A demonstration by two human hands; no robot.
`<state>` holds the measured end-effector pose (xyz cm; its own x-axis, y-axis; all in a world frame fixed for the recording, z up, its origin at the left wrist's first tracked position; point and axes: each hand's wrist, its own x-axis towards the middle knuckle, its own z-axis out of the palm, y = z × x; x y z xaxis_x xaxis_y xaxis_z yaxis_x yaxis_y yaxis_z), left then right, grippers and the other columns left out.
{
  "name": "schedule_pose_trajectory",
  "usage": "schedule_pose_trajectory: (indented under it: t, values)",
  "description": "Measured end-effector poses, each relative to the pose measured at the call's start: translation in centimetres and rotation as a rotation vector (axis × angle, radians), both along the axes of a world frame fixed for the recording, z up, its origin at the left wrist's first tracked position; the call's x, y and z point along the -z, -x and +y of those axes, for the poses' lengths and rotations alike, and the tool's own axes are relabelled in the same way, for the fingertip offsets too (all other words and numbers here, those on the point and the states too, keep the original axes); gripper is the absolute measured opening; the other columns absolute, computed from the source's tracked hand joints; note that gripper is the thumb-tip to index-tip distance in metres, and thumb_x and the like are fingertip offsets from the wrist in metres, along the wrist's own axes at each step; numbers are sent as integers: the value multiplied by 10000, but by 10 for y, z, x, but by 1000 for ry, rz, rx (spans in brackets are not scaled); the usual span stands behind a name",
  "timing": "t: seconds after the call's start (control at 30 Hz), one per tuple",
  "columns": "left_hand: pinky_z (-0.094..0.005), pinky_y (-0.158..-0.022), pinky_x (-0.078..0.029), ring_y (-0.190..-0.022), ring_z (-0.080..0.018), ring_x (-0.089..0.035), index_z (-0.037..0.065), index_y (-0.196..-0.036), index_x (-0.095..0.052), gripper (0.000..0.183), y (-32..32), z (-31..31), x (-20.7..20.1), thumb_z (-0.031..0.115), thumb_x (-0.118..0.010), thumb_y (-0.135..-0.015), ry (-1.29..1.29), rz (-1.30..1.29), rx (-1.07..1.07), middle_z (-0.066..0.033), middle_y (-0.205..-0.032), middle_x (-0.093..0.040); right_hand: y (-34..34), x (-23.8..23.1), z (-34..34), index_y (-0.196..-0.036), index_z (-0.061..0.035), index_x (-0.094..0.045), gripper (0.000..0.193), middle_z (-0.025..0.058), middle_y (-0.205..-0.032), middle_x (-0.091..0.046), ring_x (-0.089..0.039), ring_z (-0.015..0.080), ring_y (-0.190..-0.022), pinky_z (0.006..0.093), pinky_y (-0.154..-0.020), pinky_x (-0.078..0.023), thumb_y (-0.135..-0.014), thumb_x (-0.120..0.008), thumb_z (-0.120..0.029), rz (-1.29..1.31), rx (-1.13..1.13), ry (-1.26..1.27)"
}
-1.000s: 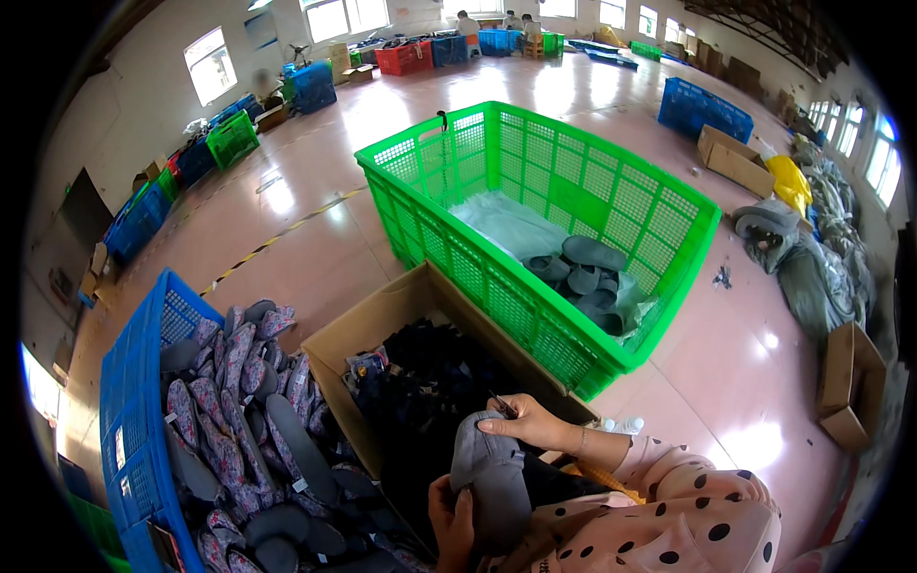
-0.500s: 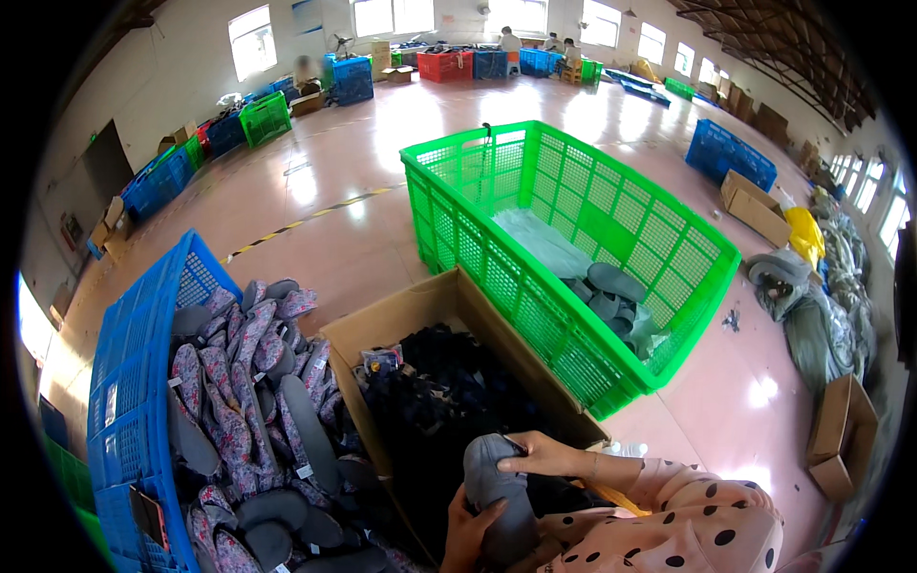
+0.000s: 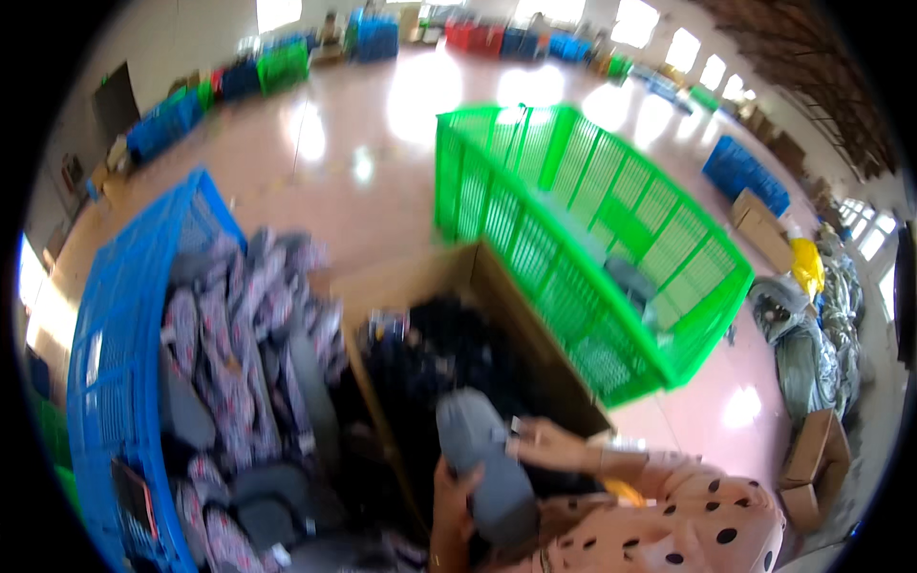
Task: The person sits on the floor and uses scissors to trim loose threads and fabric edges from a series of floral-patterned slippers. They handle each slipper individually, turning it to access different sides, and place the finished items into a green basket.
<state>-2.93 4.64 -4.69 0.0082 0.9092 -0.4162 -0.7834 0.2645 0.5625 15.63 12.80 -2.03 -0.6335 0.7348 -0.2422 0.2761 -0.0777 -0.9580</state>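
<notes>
A grey slipper (image 3: 492, 482), sole side toward me, is held in my left hand (image 3: 452, 501), whose fingers wrap its left edge. Beside its upper right edge is my right hand (image 3: 554, 446), fingers closed together. A small pale bit shows at those fingertips, too blurred to name. Both hands are over the near end of a cardboard box (image 3: 521, 310) with dark, scrap-like pieces (image 3: 458, 349) inside. To the left, many grey-soled floral slippers (image 3: 244, 329) are heaped in a blue crate (image 3: 110, 353).
A large green mesh crate (image 3: 521, 253) stands beyond the box, with grey slippers (image 3: 630, 277) in it. A phone-like dark object (image 3: 136, 497) is at the blue crate's near side. On the right are an open carton (image 3: 812, 468) and grey plastic sacks (image 3: 807, 358).
My right hand has come off the slipper's edge and sits just to its right. The slipper has shifted slightly left and turned more sole-up. The whole view has tilted and blurred.
</notes>
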Motion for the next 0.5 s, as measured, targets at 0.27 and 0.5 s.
schedule_pose_trajectory:
  t: [0.27, 0.5]
  values:
    - [-320, -890, -506, -999, -210, -618, 4, -1316, -476, 616, 12, 15, 5, 159, -753, -788, -180, -16, -29, -105, -1145, -609, 17, -21, 22, -1105, 3, -590, 371, -48, -822, -523, -426, 14, -710, 179, -615, -364, -975, -582, -345, 154, 112, 28]
    - [-321, -878, -515, -981, -211, -627, 6, -1272, -503, 560, 1, 7, -4, 152, -750, -791, -184, -56, -23, -116, -1122, -618, 4, -33, 18, -1125, 10, -584, 401, -25, -833, -541, -447, 41, -742, 207, -670, -370, -954, -608, -352, 123, 108, -135]
